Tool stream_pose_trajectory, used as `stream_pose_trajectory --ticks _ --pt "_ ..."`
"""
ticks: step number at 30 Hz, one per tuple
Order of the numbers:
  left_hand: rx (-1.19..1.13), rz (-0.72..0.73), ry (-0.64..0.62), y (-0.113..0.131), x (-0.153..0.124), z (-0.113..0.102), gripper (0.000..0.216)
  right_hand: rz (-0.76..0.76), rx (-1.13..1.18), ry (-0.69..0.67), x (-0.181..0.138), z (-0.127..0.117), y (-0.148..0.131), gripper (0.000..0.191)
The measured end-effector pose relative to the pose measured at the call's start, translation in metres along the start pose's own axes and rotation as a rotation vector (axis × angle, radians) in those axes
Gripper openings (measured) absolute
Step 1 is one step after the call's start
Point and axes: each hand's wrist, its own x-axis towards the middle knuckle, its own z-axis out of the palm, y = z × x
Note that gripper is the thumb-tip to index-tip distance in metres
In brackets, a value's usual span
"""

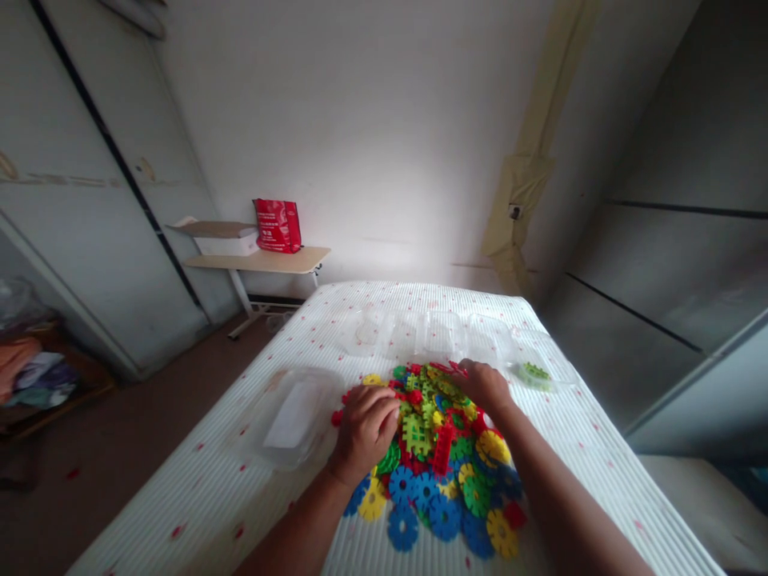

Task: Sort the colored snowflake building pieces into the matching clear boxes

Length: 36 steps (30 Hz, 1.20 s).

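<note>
A heap of red, green, yellow and blue plastic building pieces lies on the table, with notched discs and lattice squares among them. My left hand rests at the heap's left side, fingers curled inward; whatever they hold, if anything, is hidden. Close to those fingertips are a red piece and a light green lattice square. At the far right of the heap, my right hand is closed on a red plastic piece. Its fingertips are partly hidden behind the hand.
Several clear plastic boxes stand in a row behind the heap; the rightmost holds a green lattice piece. Left of the heap lies a clear container with a white paper. A side table carries a red bag.
</note>
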Motion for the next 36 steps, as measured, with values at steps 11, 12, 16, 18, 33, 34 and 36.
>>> stream_pose_trajectory --ticks 11,12,16,18,33,34,36 --pt "0.008 -0.048 0.013 -0.003 -0.002 0.004 0.016 -0.001 0.063 0.022 0.003 0.016 0.007 0.033" --pt "0.010 -0.054 0.011 -0.003 -0.002 0.004 0.015 -0.012 0.069 0.028 0.003 0.016 0.007 0.033" --pt "0.005 -0.059 -0.007 -0.003 -0.003 0.006 0.017 -0.023 0.042 0.052 -0.003 0.012 0.007 0.031" --pt "0.005 -0.061 -0.011 -0.004 -0.004 0.006 0.017 -0.007 -0.001 0.084 -0.006 0.008 0.006 0.032" --pt "-0.006 -0.056 -0.027 -0.003 -0.003 0.004 0.017 -0.497 0.812 -0.399 -0.044 -0.049 0.028 0.032" --pt "-0.006 -0.060 -0.024 -0.003 -0.003 0.004 0.017 -0.481 0.779 -0.329 -0.043 -0.050 0.033 0.030" --pt "-0.006 -0.066 -0.018 -0.004 -0.004 0.004 0.016 -0.436 0.728 -0.217 -0.039 -0.051 0.043 0.029"
